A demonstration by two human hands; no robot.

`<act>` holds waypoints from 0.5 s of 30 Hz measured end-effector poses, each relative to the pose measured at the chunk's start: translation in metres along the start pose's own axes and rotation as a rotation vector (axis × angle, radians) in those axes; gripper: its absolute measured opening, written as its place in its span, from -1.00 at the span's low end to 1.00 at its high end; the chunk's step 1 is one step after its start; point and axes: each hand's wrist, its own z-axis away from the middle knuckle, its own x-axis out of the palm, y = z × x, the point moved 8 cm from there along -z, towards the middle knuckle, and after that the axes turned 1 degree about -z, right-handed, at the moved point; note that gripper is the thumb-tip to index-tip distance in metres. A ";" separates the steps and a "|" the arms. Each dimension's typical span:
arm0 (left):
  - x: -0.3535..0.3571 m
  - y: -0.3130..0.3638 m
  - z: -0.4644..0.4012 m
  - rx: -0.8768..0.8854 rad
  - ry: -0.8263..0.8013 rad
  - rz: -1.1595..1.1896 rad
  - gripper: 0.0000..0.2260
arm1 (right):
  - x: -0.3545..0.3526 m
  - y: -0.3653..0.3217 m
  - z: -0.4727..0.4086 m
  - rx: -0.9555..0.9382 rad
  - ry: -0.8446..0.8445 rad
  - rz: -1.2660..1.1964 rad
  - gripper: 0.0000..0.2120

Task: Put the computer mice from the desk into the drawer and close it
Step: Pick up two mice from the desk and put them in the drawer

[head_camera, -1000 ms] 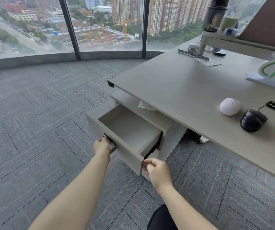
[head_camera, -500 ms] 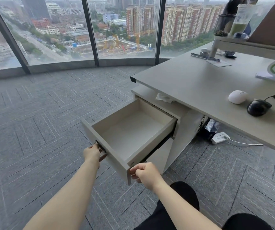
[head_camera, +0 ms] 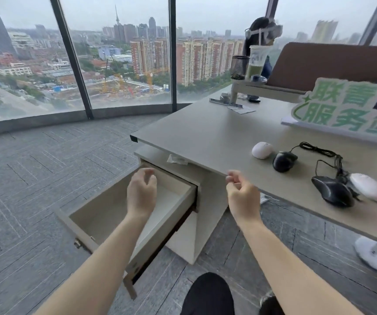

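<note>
Drawer: pulled out under the counter, nothing visible inside.
Left hand: above the drawer, fingers loosely curled, holding nothing.
Right hand: by the counter edge, fingers loosely curled, empty.
Mice: four on the counter; white mouse just beside black mouse; second black mouse touching second white mouse nearer the right edge.
Cable: runs between the black mice.

Desk grey-beige; mice: white, black, black, white; carpet grey striped.
</note>
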 end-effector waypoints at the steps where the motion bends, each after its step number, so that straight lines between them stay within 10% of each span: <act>1: 0.029 0.022 -0.002 0.035 -0.068 0.026 -0.77 | -0.025 -0.005 -0.018 -0.034 0.086 0.050 -0.70; 9: 0.251 0.139 -0.005 0.226 -0.622 -0.162 -0.57 | -0.110 0.042 -0.138 0.052 0.125 0.582 -0.48; 15: 0.339 0.149 -0.033 0.303 -0.738 -0.360 -0.47 | -0.112 0.069 -0.172 0.110 0.048 0.651 -0.59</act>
